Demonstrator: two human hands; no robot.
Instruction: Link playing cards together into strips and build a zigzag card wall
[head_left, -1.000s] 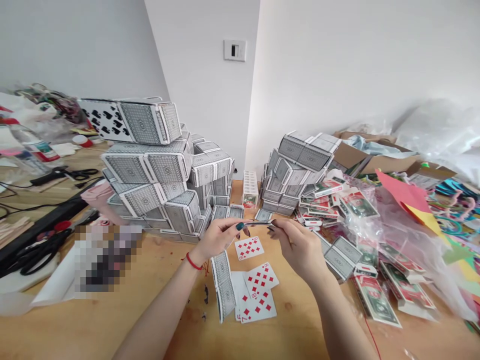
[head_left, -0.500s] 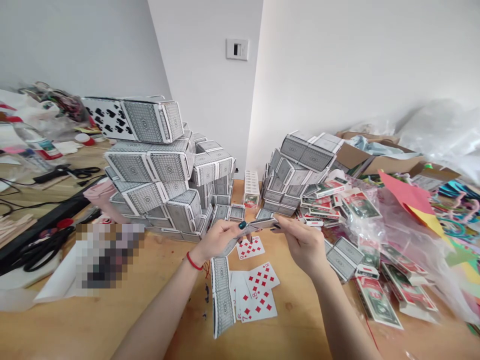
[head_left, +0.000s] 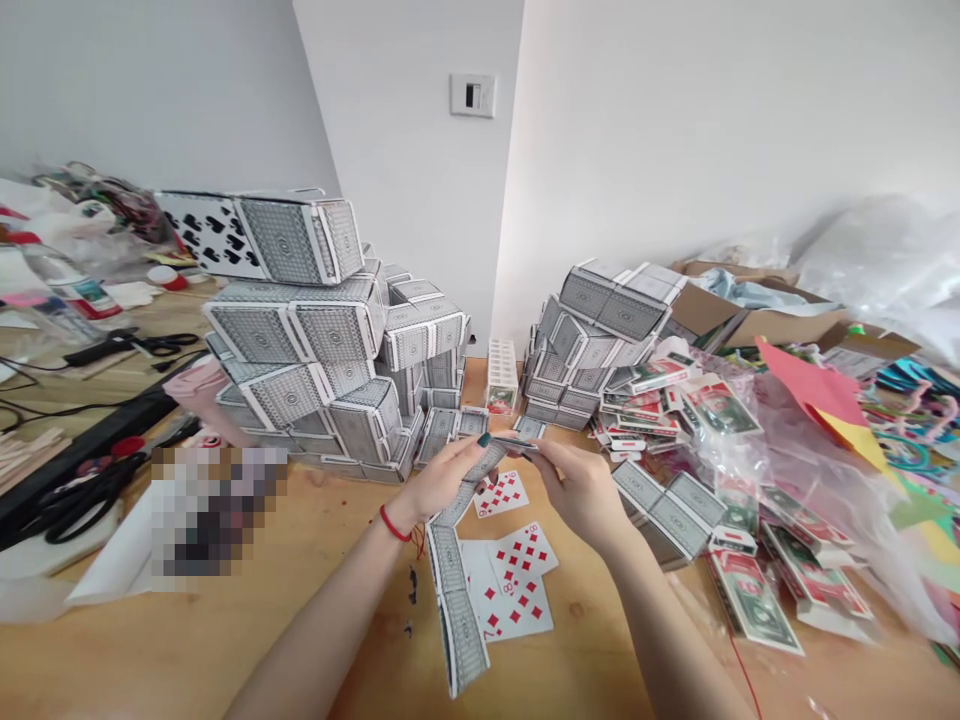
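my left hand [head_left: 442, 478] and right hand [head_left: 581, 490] are both pinched on the top end of a strip of joined cards [head_left: 459, 600], which runs down past my red wristband [head_left: 394, 523] to the table [head_left: 225, 640]. right below it are diamond cards, an 8 [head_left: 525, 556] and a 7 [head_left: 517, 610], with dollar-print card boxes [head_left: 750, 600] off right.
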